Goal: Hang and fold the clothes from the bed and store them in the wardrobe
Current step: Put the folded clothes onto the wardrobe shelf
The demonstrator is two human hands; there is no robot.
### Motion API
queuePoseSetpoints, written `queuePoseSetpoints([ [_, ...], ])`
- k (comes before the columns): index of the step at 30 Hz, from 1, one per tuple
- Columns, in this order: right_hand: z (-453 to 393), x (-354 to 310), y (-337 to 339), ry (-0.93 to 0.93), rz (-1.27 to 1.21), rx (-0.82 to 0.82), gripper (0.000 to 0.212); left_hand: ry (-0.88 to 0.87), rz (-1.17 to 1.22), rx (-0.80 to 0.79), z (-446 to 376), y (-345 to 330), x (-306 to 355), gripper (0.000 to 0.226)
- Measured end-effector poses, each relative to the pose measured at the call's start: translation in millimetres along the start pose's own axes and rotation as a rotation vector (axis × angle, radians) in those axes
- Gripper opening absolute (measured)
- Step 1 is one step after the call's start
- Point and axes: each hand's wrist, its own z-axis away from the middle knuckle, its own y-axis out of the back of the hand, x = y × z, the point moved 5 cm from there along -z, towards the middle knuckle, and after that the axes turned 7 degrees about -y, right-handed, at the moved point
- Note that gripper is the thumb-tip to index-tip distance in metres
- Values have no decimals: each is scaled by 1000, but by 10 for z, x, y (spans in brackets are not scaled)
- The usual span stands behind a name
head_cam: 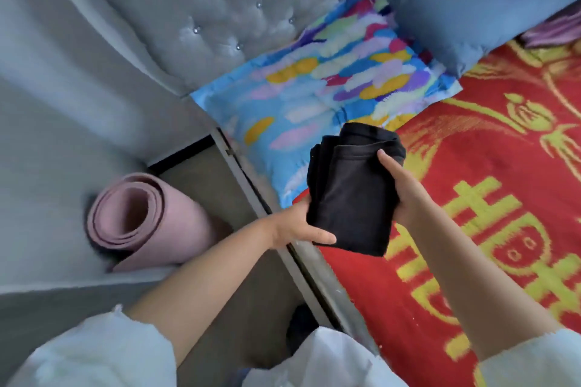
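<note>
- Both forearms reach forward from pale rolled-up sleeves point(103, 352), converging on one folded black garment point(352, 195) held above the edge of the bed point(490, 229).
- Left hand point(295, 226): grips the garment's lower-left edge, thumb lying flat across the top near the bottom corner, remaining fingers hidden beneath the cloth.
- Right hand point(405, 195): clamped on the garment's right edge, thumb extended up over the top face, other fingers wrapped under and out of sight.
- Garment: matte black knit, folded into a compact thick rectangle; several stacked layers show at the top end, with a stitched hem line visible on the upper face.
- It sits in the air over the junction of the patterned pillow point(314, 104) and the red blanket point(503, 166), not resting on either.
- Pillow: smooth fabric, blue ground with yellow, pink, purple and white brush-stroke blobs; leans against the headboard point(188, 9).
- Headboard: grey padded velvet-like upholstery, tufted with shiny crystal-look buttons.
- Blanket: fuzzy red pile with yellow woven motifs.
- Plain blue-grey pillow point(471, 9) at upper right, soft and rounded.
- Pink foam mat point(141, 223), rolled into a spiral, on the floor beside the bed.
</note>
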Motion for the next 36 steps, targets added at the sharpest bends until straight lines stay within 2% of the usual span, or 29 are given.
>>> queuePoseSetpoints([
  [6, 412, 422, -1533, -7, 183, -231, 36, -207, 240, 364, 1515, 567, -18, 75],
  [8, 566, 663, -1979, -13, 257, -302, 29, -260, 261, 488, 2023, 674, -152, 81],
  [10, 842, 1091, -2465, -26, 331, -369, 19, -322, 258, 612, 2747, 690, -368, 93],
  [12, 1173, 1599, -2888, -61, 367, -423, 15, -345, 259, 727, 3481, 601, -584, 94],
  [15, 1665, 2314, -3444, -94, 437, -495, 30, -370, 264, 903, 4503, 429, -856, 89],
  [17, 2094, 2798, -3815, -110, 513, -551, 29, -378, 276, 1009, 5212, 315, -1043, 87],
  [21, 2777, 3521, -4482, -114, 613, -671, 34, -408, 307, 1153, 6305, 159, -1291, 89],
  [24, 3171, 3948, -5037, -105, 674, -788, 22, -473, 314, 1275, 6982, 172, -1436, 89],
  [28, 3556, 4465, -5779, -111, 721, -905, 18, -595, 363, 1410, 7762, 321, -1601, 69],
  [31, 3728, 4896, -6385, -128, 747, -948, 23, -677, 385, 1524, 8388, 569, -1734, 59],
  [33, 3811, 5175, -6834, -117, 743, -991, 26, -712, 401, 1586, 8802, 783, -1815, 60],
  [36, 3953, 5662, -7649, -98, 759, -1057, 34, -724, 438, 1683, 9516, 1194, -1978, 73],
])
